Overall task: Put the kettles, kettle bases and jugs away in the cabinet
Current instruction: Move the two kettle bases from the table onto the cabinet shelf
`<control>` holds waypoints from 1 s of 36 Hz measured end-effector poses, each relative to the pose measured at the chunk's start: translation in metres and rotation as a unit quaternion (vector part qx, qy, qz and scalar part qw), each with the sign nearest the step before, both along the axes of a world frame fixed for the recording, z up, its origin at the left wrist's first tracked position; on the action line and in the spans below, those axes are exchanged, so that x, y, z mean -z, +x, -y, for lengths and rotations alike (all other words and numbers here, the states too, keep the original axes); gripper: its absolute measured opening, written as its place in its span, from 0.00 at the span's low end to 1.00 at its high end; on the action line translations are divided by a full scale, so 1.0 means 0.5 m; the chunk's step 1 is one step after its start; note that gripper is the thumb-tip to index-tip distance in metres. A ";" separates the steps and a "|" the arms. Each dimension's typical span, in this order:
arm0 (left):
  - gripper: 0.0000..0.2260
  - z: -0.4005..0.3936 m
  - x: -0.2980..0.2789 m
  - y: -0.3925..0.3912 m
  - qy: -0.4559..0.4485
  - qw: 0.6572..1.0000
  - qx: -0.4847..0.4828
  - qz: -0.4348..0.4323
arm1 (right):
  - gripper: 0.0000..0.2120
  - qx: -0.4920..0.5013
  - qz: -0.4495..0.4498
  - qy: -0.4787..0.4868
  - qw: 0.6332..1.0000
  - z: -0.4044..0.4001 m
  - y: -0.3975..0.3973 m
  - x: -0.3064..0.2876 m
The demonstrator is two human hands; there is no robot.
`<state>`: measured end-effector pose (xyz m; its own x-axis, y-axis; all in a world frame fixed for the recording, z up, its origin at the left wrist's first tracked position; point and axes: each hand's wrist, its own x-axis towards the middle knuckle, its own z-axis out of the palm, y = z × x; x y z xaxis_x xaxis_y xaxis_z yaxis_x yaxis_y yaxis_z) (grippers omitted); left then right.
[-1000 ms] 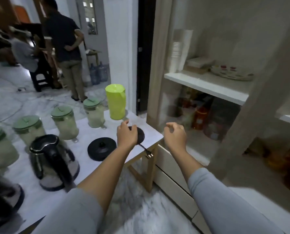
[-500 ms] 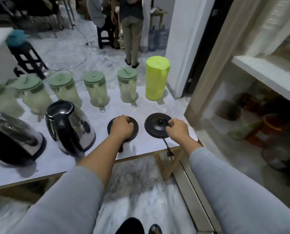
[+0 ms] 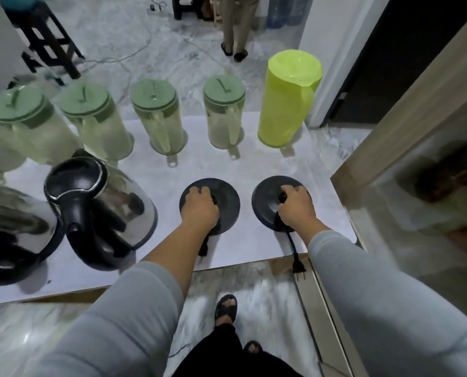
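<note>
Bases first: two flat black discs sit side by side on the white bench (image 3: 254,164), near its front edge and just left of the cabinet (image 3: 406,110). Left hand (image 3: 199,206) lies on top of the left base (image 3: 225,198), fingers curled round its centre stud. Right hand (image 3: 297,205) does the same on the right base (image 3: 265,197), fingers curled over the middle and gripping it. A black cord (image 3: 291,240) runs from under the right base toward the person, and its plug (image 3: 299,266) hangs just past the bench edge. A short length of cord also pokes out below the left base.

Kettles next: a steel kettle (image 3: 99,210) with a black handle and lid stands left of the left base, and a second kettle (image 3: 12,229), also steel and black, sits beside it at the frame's left edge, partly cut off.

Jugs line the back of the bench. Four clear jugs (image 3: 159,118) with green lids stand in a row, handles facing the person; whether they hold anything, I cannot tell. At the right end stands a taller lime jug (image 3: 288,99), opaque, contents hidden.

Behind the cabinet's glass sit blurred shapes, too soft to name.
</note>
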<state>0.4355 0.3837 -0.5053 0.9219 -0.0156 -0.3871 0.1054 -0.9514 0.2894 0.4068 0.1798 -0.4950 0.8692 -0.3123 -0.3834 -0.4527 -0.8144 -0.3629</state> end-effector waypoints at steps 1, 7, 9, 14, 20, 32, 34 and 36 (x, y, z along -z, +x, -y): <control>0.23 0.001 0.005 0.010 0.010 1.000 0.009 -0.006 | 0.27 -0.003 -0.007 -0.009 1.000 0.001 0.008 0.006; 0.20 0.005 0.010 0.060 0.051 0.997 0.053 -0.031 | 0.22 -0.004 -0.013 -0.043 0.999 0.001 0.037 0.044; 0.19 0.009 0.010 0.072 0.065 0.995 0.068 -0.038 | 0.18 0.007 0.020 -0.044 0.999 -0.002 0.038 0.055; 0.17 0.016 0.007 0.082 0.089 0.992 0.085 -0.042 | 0.14 0.024 0.064 -0.066 0.995 -0.012 0.032 0.074; 0.15 0.014 -0.002 0.072 0.101 0.991 0.083 -0.032 | 0.15 0.010 0.071 -0.079 0.994 -0.031 0.005 0.065; 0.12 0.060 -0.138 -0.032 0.043 0.994 0.083 0.062 | 0.15 0.044 0.164 -0.080 0.982 0.008 -0.137 -0.064; 0.13 0.072 -0.166 -0.069 0.042 0.992 0.092 0.077 | 0.14 0.051 0.178 -0.087 0.979 0.019 -0.181 -0.094; 0.14 0.085 -0.195 -0.110 0.035 0.990 0.098 0.090 | 0.14 0.057 0.185 -0.100 0.976 0.028 -0.227 -0.123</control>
<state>0.3807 0.3413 -0.4078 0.9582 -0.1803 -0.2222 -0.1309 -0.9667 0.2198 0.2933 0.1658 -0.4333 0.8921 -0.4509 0.0284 -0.4123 -0.8383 -0.3566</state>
